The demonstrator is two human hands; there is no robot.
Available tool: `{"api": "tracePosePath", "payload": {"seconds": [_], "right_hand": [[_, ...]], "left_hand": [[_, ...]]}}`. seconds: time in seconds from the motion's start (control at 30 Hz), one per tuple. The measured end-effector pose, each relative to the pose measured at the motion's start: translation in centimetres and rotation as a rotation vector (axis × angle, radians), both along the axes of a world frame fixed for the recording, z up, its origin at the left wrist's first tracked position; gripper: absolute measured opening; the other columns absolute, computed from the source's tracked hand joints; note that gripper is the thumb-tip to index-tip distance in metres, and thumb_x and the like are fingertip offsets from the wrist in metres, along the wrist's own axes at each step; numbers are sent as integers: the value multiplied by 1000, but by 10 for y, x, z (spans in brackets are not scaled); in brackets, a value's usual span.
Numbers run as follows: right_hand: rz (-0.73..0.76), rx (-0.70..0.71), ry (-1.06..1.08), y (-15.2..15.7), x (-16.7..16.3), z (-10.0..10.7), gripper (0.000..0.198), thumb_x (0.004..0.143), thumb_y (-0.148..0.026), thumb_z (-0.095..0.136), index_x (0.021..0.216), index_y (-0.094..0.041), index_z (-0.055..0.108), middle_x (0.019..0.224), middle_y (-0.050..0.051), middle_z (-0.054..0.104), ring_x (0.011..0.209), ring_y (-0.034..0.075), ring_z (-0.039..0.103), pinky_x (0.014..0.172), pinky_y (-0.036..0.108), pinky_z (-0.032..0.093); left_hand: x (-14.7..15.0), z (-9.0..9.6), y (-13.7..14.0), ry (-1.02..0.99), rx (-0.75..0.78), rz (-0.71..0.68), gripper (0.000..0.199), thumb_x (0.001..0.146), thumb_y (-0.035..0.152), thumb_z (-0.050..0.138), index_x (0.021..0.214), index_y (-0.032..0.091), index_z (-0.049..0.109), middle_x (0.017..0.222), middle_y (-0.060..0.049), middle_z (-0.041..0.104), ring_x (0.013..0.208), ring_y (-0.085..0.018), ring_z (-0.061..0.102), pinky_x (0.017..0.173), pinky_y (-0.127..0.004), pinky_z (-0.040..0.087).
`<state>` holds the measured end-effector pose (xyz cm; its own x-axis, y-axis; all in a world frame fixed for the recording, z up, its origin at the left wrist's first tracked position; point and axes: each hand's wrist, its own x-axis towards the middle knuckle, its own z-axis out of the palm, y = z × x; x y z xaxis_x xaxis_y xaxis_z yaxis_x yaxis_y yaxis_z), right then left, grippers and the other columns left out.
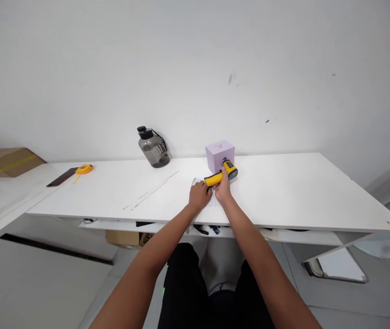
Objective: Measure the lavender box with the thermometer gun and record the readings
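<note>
A yellow and black infrared thermometer gun (214, 178) lies sideways in my right hand (223, 188), whose fingers wrap round it. Its small screen faces up and to the right. My left hand (199, 195) is closed beside the handle's end, fingers curled over something dark that I cannot make out. Some clear or whitish thin material (194, 181) shows just behind the left hand, partly covered by it. Directly behind the thermometer stands a lilac box (215, 157), upright on the white table (284, 192).
A grey translucent water bottle (154, 148) with a black lid stands near the wall. Farther left lie a yellow tape measure (84, 169), a dark flat piece (62, 177) and a cardboard box (10, 162). Under the tabletop, a shelf (171, 228) holds several small items.
</note>
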<state>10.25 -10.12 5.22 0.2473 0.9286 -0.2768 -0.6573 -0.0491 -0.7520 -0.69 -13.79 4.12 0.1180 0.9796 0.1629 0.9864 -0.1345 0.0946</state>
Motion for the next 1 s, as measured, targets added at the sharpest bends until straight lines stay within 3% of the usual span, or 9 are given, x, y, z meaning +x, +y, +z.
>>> {"api": "tracePosePath", "payload": {"seconds": [0.33, 0.63, 1.0], "right_hand": [[21, 63, 10, 5, 8, -3, 72, 77, -95, 74, 102, -29, 63, 73, -5, 53, 67, 17, 53, 54, 29, 37], [48, 87, 55, 1, 11, 3, 67, 78, -91, 75, 99, -29, 63, 89, 1, 69, 89, 22, 70, 70, 31, 58], [110, 148, -1, 3, 12, -3, 68, 77, -92, 76, 99, -29, 65, 86, 2, 65, 90, 24, 68, 69, 34, 57]], "left_hand": [[-1, 0, -1, -8, -12, -13, 35, 114, 28, 52, 132, 16, 80, 132, -18, 80, 131, -37, 74, 113, -52, 58], [0, 4, -4, -14, -29, 3, 33, 115, 28, 52, 132, 18, 79, 133, -17, 80, 134, -37, 74, 112, -50, 58], [-2, 1, -2, -12, 2, 0, 32, 114, 27, 53, 128, 19, 80, 127, -16, 81, 127, -36, 76, 110, -49, 59]]}}
